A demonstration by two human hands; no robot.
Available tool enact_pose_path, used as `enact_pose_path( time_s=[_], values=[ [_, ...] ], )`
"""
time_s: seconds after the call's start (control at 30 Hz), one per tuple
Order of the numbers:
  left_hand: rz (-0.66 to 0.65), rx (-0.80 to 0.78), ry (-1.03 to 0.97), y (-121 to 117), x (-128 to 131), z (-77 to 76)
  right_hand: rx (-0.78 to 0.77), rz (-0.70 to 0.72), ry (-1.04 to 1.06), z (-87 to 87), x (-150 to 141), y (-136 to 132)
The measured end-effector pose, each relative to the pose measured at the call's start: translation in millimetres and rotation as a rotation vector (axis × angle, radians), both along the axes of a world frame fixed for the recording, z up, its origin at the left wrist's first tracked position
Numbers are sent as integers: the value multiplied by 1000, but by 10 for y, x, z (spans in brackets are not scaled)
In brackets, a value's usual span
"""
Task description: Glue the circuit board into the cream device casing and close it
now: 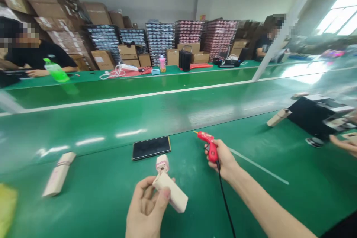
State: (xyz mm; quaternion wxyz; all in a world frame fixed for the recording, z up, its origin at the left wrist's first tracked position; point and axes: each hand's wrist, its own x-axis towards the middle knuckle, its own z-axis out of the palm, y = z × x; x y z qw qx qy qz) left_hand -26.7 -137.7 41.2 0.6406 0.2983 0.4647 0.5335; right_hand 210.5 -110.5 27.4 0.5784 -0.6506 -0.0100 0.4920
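Note:
My left hand (150, 204) is closed around a cream plastic case (174, 193), low in the middle of the view. A smaller end piece (162, 163) with a pink band sits tilted at its upper end; small parts show in the gap between them. My right hand (223, 158) grips a red hot glue gun (209, 145) by its handle, brass tip pointing up and left, away from the case. Its black cord (225, 200) hangs down toward the bottom edge. Behind the case, a dark phone-like slab (151, 148) lies flat on the green table.
Similar cream cases lie at left (58, 174) and right (279, 117). A pale translucent stick (259, 166) extends behind my right hand. Another person's hand (344, 145) is near a black box (311, 115). Beyond the conveyor belt (167, 108), two people sit by stacked cartons.

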Motion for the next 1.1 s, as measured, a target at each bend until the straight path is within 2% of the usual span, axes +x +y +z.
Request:
enact_pose_path(
  time_s=[0.1,0.17,0.27,0.4,0.47,0.6,0.67,0.83,1.1],
  values=[
    [-4,-71,-73,24,9,133,3,37,12,-13,60,328],
    [-2,-106,-89,25,-11,134,-2,71,-21,-40,73,446],
    [-34,-142,-89,17,-42,92,-15,129,-153,-88,81,463],
    [-109,-146,-98,5,-1,69,13,110,-443,-46,-6,216],
    [-119,-126,-85,8,54,67,103,183,-511,43,-151,-19],
    [-99,-81,-45,33,152,46,326,670,-317,216,-551,-529],
    [-121,-59,-50,43,162,29,384,777,-233,235,-688,-681],
    [-233,-59,-106,43,109,4,424,764,-137,159,-692,-741],
    [-251,-37,-61,8,100,-8,461,733,-121,189,-657,-750]
  ],
)
